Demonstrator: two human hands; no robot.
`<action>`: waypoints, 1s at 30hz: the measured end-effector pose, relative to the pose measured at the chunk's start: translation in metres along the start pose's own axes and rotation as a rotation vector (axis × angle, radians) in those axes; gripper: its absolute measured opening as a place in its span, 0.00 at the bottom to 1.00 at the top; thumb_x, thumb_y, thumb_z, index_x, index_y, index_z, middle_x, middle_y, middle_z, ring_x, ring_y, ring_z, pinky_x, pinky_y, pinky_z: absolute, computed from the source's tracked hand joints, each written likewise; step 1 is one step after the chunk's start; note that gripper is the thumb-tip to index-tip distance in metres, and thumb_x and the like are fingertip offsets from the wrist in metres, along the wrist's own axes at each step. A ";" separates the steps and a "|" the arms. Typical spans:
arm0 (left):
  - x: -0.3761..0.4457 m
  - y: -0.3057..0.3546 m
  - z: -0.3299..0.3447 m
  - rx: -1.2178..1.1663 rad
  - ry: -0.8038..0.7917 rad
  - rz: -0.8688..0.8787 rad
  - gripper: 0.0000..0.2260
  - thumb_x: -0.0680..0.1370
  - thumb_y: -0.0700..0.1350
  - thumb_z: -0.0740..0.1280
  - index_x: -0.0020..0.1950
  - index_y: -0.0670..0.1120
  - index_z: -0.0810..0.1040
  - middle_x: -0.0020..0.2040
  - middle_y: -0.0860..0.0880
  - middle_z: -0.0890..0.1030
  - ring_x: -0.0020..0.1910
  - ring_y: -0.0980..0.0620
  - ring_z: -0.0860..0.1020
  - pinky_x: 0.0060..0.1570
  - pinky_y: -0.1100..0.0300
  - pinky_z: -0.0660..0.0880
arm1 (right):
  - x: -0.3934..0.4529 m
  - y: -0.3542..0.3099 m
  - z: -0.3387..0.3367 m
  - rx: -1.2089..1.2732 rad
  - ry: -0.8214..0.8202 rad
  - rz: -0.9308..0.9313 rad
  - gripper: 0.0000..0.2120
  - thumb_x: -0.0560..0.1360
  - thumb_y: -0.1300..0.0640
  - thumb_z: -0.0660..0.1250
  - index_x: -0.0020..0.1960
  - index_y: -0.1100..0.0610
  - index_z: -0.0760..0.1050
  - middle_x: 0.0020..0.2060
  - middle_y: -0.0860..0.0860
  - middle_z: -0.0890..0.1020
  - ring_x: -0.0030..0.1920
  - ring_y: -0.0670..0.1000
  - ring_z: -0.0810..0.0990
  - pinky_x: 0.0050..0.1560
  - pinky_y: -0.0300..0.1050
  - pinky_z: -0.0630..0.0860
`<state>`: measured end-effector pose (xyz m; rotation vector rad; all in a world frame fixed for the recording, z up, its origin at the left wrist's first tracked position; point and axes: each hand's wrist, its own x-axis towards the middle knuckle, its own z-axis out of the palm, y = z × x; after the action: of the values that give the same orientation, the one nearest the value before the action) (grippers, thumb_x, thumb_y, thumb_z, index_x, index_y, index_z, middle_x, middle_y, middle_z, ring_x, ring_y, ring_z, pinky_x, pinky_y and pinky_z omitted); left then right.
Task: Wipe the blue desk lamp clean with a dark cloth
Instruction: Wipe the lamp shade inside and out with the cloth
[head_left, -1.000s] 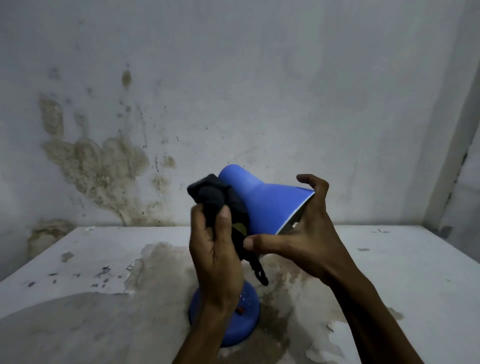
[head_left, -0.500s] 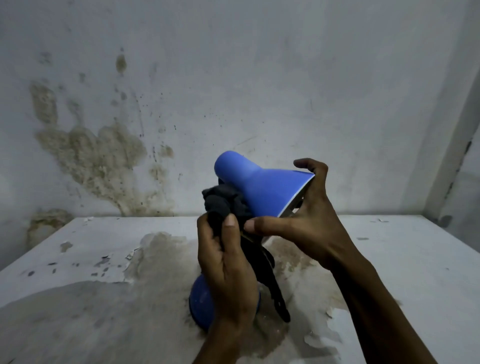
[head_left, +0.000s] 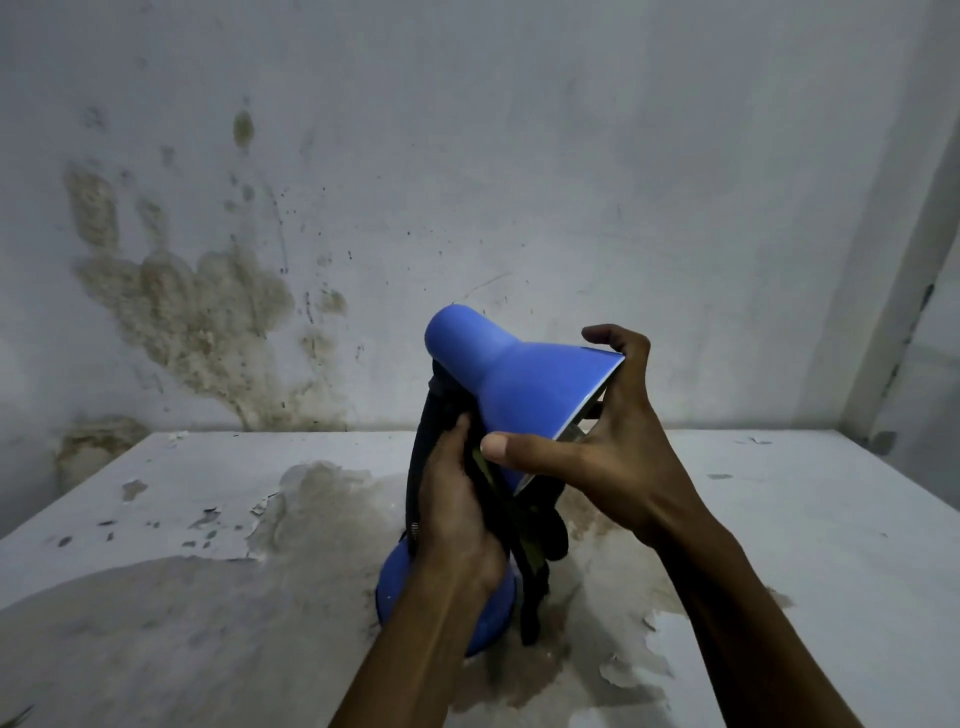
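The blue desk lamp stands on a stained white table, its cone shade (head_left: 524, 384) tilted with the open mouth facing right. Its round blue base (head_left: 402, 587) shows below my wrist. My right hand (head_left: 608, 447) grips the rim of the shade, thumb under it and fingers over the top edge. My left hand (head_left: 454, 514) is closed around the dark cloth (head_left: 535, 551), pressing it against the lamp's neck below the shade. The neck itself is hidden by cloth and hand. Loose ends of the cloth hang down toward the table.
The white table (head_left: 779, 545) has peeling paint and a large brown stain around the lamp. A stained, mouldy wall (head_left: 208, 312) rises directly behind the table. A wall corner or frame (head_left: 904, 291) runs up at the right.
My left hand with the cloth has slid down from the back top of the shade to the neck below it. The right hand kept its hold on the rim.
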<state>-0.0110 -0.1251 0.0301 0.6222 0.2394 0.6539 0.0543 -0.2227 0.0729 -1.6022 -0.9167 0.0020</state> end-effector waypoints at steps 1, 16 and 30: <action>-0.006 -0.003 -0.002 0.000 -0.005 0.044 0.16 0.82 0.49 0.60 0.64 0.46 0.80 0.58 0.40 0.84 0.58 0.39 0.82 0.63 0.35 0.73 | -0.001 0.000 0.001 0.000 0.001 -0.004 0.55 0.47 0.34 0.80 0.66 0.36 0.55 0.65 0.47 0.70 0.62 0.50 0.75 0.55 0.50 0.80; -0.008 0.004 0.010 0.078 0.007 -0.190 0.20 0.74 0.54 0.66 0.55 0.39 0.82 0.43 0.38 0.86 0.45 0.37 0.85 0.50 0.46 0.79 | -0.003 0.000 0.008 -0.017 0.076 -0.031 0.53 0.47 0.33 0.78 0.67 0.38 0.56 0.63 0.47 0.71 0.60 0.49 0.76 0.56 0.51 0.79; -0.006 -0.004 0.003 0.094 0.003 -0.127 0.18 0.77 0.54 0.64 0.49 0.43 0.87 0.49 0.42 0.85 0.45 0.45 0.85 0.50 0.50 0.80 | -0.007 -0.001 0.009 -0.033 0.129 -0.035 0.51 0.48 0.31 0.76 0.66 0.37 0.57 0.62 0.46 0.72 0.58 0.45 0.76 0.52 0.44 0.77</action>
<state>-0.0125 -0.1327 0.0300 0.6902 0.3107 0.5236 0.0446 -0.2188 0.0675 -1.5975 -0.8481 -0.1405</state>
